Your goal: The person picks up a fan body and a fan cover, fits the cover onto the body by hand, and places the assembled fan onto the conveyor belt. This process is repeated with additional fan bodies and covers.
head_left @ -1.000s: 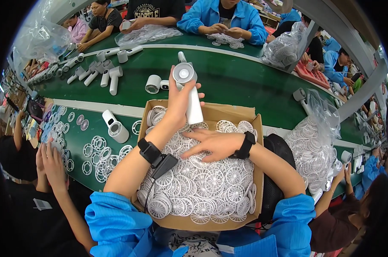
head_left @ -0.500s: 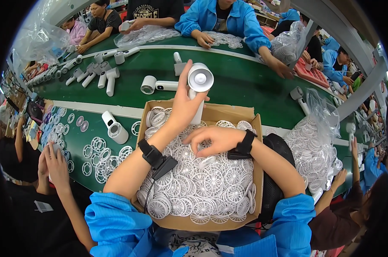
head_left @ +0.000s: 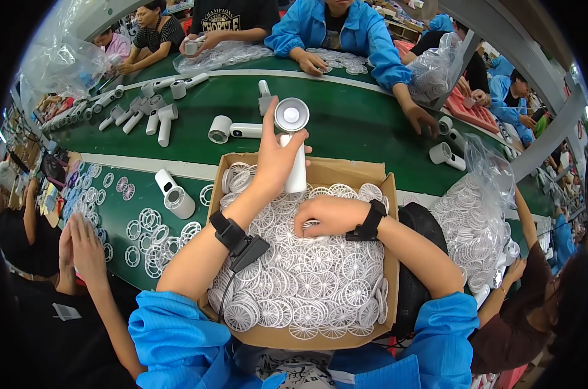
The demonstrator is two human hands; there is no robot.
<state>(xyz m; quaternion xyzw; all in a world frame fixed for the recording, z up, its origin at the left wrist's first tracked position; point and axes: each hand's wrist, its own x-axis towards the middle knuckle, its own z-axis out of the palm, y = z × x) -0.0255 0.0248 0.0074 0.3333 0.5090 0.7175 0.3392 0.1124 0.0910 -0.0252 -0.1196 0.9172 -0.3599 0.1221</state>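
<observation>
My left hand (head_left: pixel 276 155) is wrapped round the handle of a white handheld fan body (head_left: pixel 296 170), held upright above the back of a cardboard box. Its round head (head_left: pixel 291 115) is open toward me, showing a pale hub inside. My right hand (head_left: pixel 331 214) is over the box with its fingers curled down. A white fan grille (head_left: pixel 311 224) shows in part between those fingers; the rest of it is hidden. Round spoked grilles (head_left: pixel 307 285) fill the cardboard box (head_left: pixel 390 259) under both hands. Black straps circle both my wrists.
A green conveyor belt (head_left: pixel 365 152) behind the box carries several fan bodies (head_left: pixel 167 123). Loose rings (head_left: pixel 150 219) and another fan body (head_left: pixel 176 198) lie to the left. A clear bag of grilles (head_left: pixel 469 227) stands right. Co-workers sit all around; one reaches over the belt.
My left hand has shifted slightly left with the fan body, now more upright. My right hand's fingers have closed and moved slightly right. Fan bodies on the belt have moved left.
</observation>
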